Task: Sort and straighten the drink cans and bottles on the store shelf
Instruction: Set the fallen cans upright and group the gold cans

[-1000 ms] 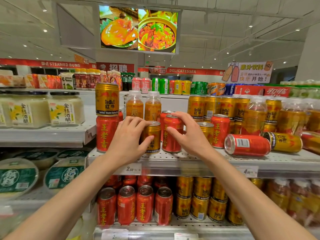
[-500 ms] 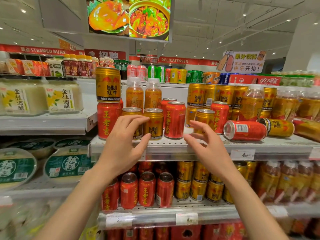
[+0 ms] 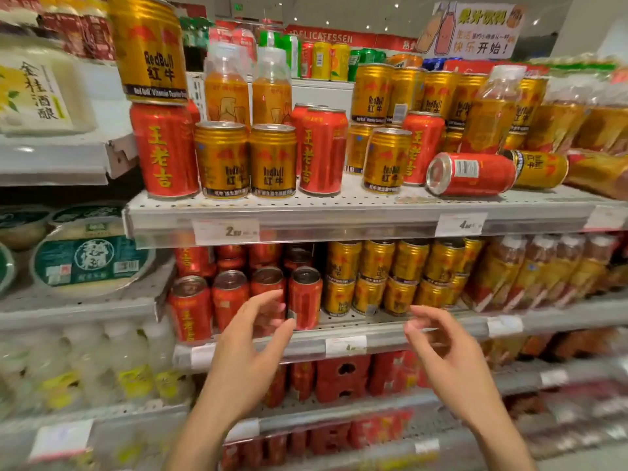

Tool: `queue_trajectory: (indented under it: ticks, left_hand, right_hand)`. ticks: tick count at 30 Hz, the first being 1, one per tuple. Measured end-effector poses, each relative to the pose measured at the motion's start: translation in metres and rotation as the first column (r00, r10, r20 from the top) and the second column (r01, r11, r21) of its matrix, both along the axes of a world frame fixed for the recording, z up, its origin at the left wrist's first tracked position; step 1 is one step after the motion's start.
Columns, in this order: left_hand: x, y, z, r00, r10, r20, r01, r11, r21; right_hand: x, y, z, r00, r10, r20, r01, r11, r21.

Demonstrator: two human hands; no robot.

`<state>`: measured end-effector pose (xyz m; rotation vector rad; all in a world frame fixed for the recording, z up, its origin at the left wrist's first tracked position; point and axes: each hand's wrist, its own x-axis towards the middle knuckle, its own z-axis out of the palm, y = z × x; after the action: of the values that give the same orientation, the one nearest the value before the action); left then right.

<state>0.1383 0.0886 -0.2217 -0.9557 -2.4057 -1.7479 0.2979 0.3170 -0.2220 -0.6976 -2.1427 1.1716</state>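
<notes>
On the upper shelf (image 3: pixel 339 212) stand red herbal-tea cans and gold Red Bull cans mixed together. Two gold cans (image 3: pixel 222 159) stand side by side between a red can (image 3: pixel 163 149) on the left and a red can (image 3: pixel 322 149) on the right. A tall gold can (image 3: pixel 147 49) is stacked on the left red can. A red can (image 3: pixel 470 173) and a gold can (image 3: pixel 537 168) lie on their sides at the right. My left hand (image 3: pixel 249 348) and my right hand (image 3: pixel 441 355) hover empty, fingers loosely spread, in front of the lower shelf.
The lower shelf (image 3: pixel 343 345) holds rows of red cans (image 3: pixel 190 309) at left, gold cans (image 3: pixel 370 277) in the middle and bottled drinks (image 3: pixel 530 270) at right. Orange drink bottles (image 3: pixel 226 88) stand behind the upper cans. Tubs (image 3: pixel 88 260) fill the neighbouring left shelving.
Both hands let go of the cans on the upper shelf and dropped to the lower shelf level. The two gold cans now stand together beside the red can. The view came closer.
</notes>
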Motion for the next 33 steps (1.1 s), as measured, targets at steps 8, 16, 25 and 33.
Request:
queue_trajectory:
  ticks: [8,16,25,33]
  left_hand:
    - [0.041,0.088,0.003,0.998,0.056,-0.036,-0.058,0.997,-0.059]
    - [0.082,0.187,0.021,0.994,0.095,-0.062,-0.100,0.991,-0.086]
    - [0.086,0.215,0.051,0.978,0.118,-0.175,-0.130,0.990,-0.059]
    - [0.044,0.215,0.125,0.870,0.077,-0.488,-0.108,0.993,-0.036]
  right_hand:
    - [0.033,0.099,0.002,0.999,0.034,0.030,-0.036,0.996,0.081]
    - [0.062,0.206,0.017,0.991,0.101,0.083,-0.111,0.985,0.130]
    - [0.070,0.243,0.042,0.997,0.058,0.056,-0.070,0.968,0.239]
    - [0.036,0.239,0.125,0.993,0.088,-0.082,-0.032,0.846,0.532]
